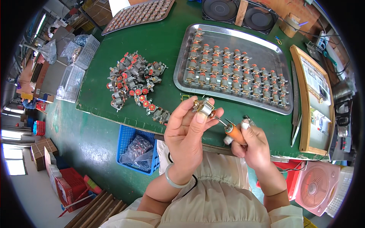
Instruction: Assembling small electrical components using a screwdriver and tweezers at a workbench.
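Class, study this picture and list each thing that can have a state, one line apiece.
Left hand: pinching metal component
Metal component: raised off the green bench
Right hand: closed around orange-handled tool
Orange-handled tool: tip near the metal component
Near tray: partly filled, bare at far right
Far tray: filled with rows, partly out of frame
Component heap: loosely piled
Blue basket: holding a bag
Pink fan: on or off unclear
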Demonstrator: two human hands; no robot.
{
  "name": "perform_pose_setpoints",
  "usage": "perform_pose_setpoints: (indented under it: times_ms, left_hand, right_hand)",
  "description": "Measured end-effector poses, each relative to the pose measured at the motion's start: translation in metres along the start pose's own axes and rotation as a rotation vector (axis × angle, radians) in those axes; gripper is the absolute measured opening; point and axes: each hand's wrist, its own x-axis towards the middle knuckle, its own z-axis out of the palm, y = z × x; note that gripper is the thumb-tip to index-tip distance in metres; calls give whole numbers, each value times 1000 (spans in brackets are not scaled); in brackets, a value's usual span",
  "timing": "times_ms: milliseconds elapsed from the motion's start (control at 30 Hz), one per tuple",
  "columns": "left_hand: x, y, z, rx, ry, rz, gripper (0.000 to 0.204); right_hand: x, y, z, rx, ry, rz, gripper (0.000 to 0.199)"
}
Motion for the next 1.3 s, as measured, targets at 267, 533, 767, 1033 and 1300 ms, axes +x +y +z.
perform_pose_setpoints:
  times_ms: [267, 533, 767, 1033, 1300]
  left_hand:
    - [0, 0, -1, 52, 6, -28, 31]
    - [2, -1, -2, 65, -37, -146, 29]
    - [-9, -19, -11, 586, -422, 15, 30]
    - [-8, -27, -14, 771, -448, -28, 29]
    - [-8, -25, -12, 736, -414, -110, 28]
  right_hand:
    - [2, -6, 6, -24, 139, -30, 34]
    - [1, -13, -13, 25, 297, -324, 24]
    - [0, -47, -27, -433, 264, -731, 33]
    - [12, -39, -17, -523, 268, -816, 46]
    - [19, -34, -21, -474, 205, -769, 42]
